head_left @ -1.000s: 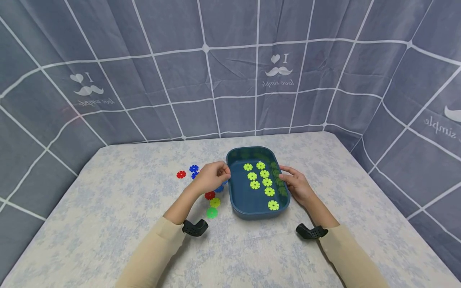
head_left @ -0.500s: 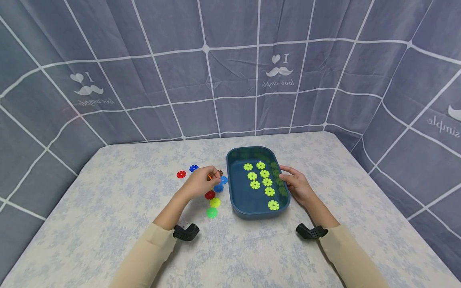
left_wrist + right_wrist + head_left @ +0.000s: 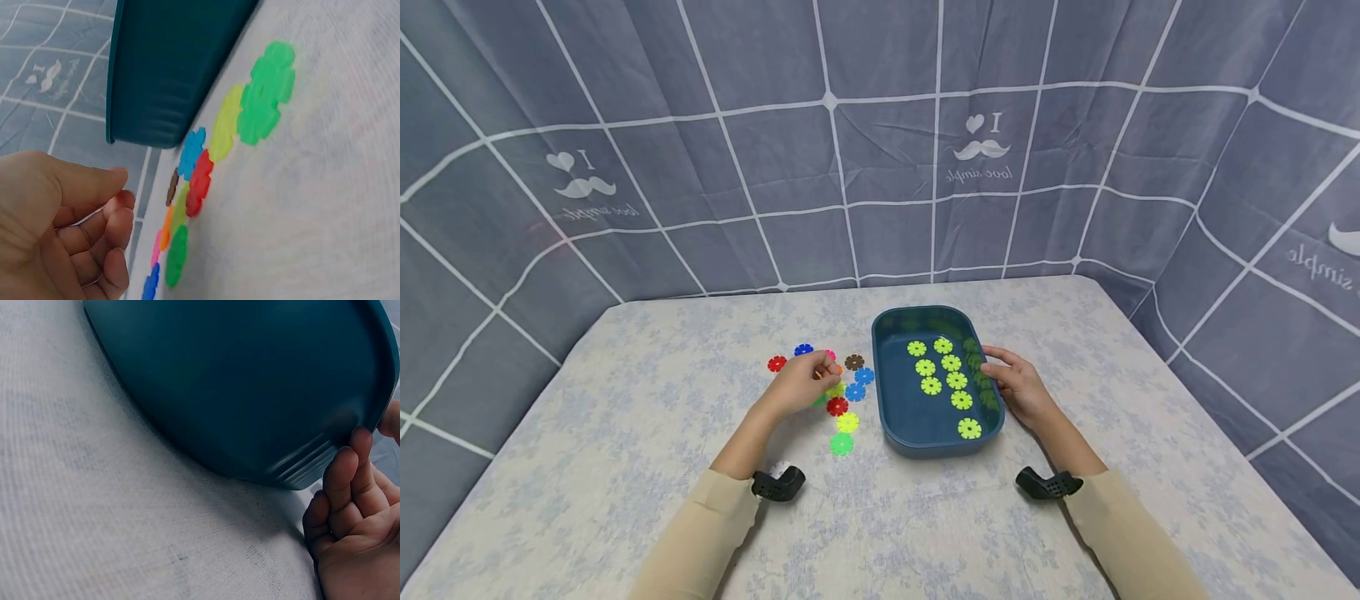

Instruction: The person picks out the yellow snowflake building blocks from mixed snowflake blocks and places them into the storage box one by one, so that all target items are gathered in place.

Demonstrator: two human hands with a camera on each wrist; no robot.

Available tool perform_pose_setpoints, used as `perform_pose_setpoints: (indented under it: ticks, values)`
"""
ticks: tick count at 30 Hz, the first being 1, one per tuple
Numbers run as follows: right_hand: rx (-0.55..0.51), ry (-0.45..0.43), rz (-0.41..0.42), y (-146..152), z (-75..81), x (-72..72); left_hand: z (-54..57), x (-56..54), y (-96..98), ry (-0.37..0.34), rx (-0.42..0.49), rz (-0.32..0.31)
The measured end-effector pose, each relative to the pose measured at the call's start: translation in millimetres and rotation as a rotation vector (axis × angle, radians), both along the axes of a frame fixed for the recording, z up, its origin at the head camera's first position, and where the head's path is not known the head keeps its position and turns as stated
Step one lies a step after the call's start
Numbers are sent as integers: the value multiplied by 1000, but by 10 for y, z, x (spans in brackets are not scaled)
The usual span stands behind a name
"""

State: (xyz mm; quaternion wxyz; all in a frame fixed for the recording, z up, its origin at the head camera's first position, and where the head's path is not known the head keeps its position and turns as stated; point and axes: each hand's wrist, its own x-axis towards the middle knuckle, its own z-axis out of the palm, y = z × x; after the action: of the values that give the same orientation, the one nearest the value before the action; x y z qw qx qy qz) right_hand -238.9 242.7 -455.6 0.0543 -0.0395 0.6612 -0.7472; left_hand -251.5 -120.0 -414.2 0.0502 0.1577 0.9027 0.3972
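My left hand (image 3: 801,386) hovers over a scatter of coloured snowflake building discs, thumb and fingers loosely curved. Nothing shows between its fingertips in the left wrist view. Near it lie a green disc (image 3: 177,256), an orange disc (image 3: 166,227), a brown disc (image 3: 854,362), a red disc (image 3: 837,406) and two light blue discs (image 3: 855,392). With the thumb at the rim and fingers against the outer wall, my right hand (image 3: 1018,385) holds the right side of a dark teal plastic tub (image 3: 917,450). Several yellow-green discs (image 3: 957,380) lie flat inside it.
Closer to me are a yellow disc (image 3: 847,422) and a bright green disc (image 3: 842,444). Beyond the left hand lie a dark blue disc (image 3: 803,350) and another red disc (image 3: 777,363). A grey tile-patterned curtain (image 3: 887,150) hangs behind the cloth-covered table (image 3: 670,392).
My left hand has drawn back leftward from the tub's left rim to over the loose discs, uncovering the brown and light blue ones. The right hand and tub have stayed put.
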Motion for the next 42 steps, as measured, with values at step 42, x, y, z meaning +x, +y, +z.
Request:
perform_pose_setpoints:
  ticks: [42]
  values:
    - [-38, 0, 18, 8, -3, -8, -258, -107, -98, 7, -100, 72]
